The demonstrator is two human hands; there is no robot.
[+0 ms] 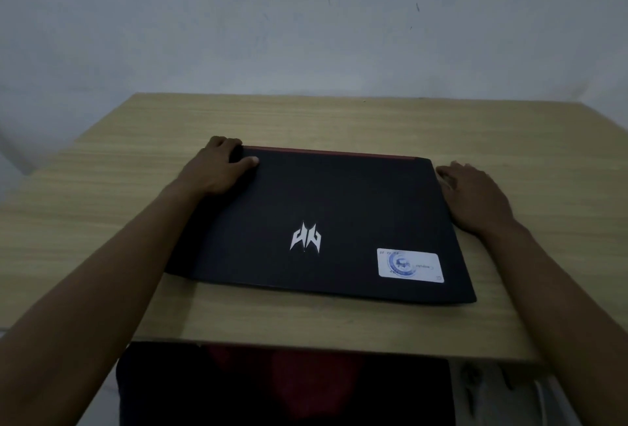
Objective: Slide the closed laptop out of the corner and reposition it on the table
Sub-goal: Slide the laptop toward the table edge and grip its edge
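Observation:
A closed black laptop (323,218) lies flat near the middle of the wooden table (102,194), turned slightly clockwise. It has a red strip along its far edge, a silver logo on the lid and a white sticker at the near right. My left hand (217,167) grips the far left corner, thumb on the lid and fingers curled over the edge. My right hand (475,198) rests flat on the table against the laptop's right edge, fingers slightly spread; whether it touches the laptop is unclear.
A plain grey wall (306,17) stands directly behind the table's far edge. Bare table surface surrounds the laptop on all sides. The table's near edge is close to my body, with dark clothing visible below it.

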